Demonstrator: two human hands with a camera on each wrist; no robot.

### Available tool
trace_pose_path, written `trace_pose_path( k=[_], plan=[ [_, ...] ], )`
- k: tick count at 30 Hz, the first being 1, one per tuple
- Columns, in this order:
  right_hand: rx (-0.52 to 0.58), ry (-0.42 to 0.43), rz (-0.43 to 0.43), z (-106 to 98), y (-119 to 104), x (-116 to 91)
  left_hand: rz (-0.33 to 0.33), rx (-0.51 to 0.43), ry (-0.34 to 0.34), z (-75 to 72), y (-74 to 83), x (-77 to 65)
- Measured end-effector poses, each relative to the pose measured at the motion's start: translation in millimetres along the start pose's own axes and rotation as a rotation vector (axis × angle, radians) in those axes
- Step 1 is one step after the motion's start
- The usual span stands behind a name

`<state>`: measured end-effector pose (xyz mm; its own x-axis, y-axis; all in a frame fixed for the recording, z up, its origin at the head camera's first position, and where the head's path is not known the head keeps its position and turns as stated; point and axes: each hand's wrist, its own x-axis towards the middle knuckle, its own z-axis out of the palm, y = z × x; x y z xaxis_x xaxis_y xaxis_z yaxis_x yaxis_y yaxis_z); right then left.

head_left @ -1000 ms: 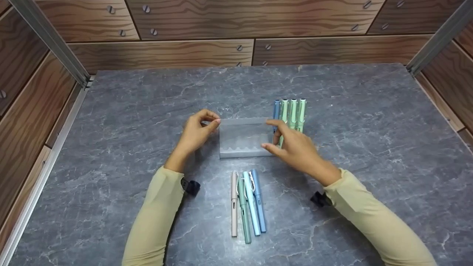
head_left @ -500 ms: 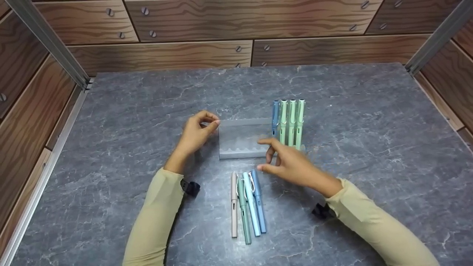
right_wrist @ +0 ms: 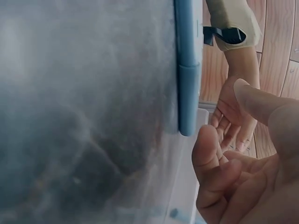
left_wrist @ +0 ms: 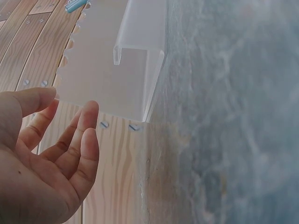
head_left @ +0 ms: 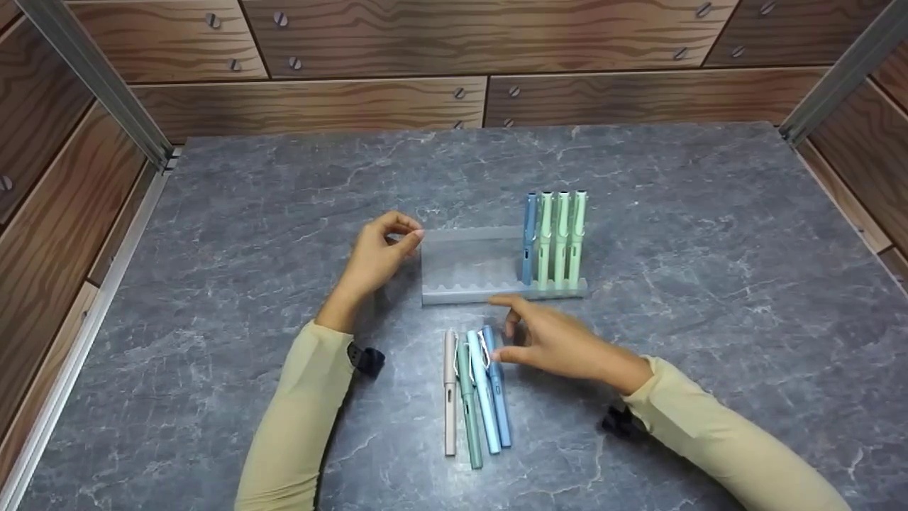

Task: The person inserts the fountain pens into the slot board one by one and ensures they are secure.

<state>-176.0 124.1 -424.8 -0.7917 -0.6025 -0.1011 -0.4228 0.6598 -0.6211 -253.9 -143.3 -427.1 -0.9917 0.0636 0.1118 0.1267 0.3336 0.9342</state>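
Note:
A clear acrylic pen stand (head_left: 468,262) sits mid-table, with a blue pen (head_left: 528,241) and three light green pens (head_left: 562,245) leaning upright in its right-hand slots. My left hand (head_left: 383,252) pinches the stand's upper left corner between thumb and forefinger; the left wrist view shows the stand's notched edge (left_wrist: 63,70) there. In front of the stand my right hand (head_left: 560,344) holds nothing, thumb and fingers apart. Its thumb is close to a loose blue pen (head_left: 499,404). Beside that pen lie a light blue pen (head_left: 484,397), a dark green pen (head_left: 469,411) and a greyish-beige pen (head_left: 450,404).
The grey marbled table (head_left: 213,284) carries the stand and pens. Wood-patterned panels (head_left: 397,42) enclose the back and sides, with metal posts (head_left: 106,85) at the corners. Black wrist straps (head_left: 367,360) show below both cuffs.
My right hand has come from the stand's right part toward the front, down to the top of the loose pens, uncovering the standing pens. The left hand has stayed at the corner.

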Motion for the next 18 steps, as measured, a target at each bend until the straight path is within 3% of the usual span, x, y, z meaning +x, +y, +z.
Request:
trace_pose_path(
  k=[18],
  plan=[
    [-0.083, -0.090, 0.025, 8.3, -1.6, 3.0, -0.005, -0.018, 0.011, 1.2, 0.8, 0.9]
  ],
)
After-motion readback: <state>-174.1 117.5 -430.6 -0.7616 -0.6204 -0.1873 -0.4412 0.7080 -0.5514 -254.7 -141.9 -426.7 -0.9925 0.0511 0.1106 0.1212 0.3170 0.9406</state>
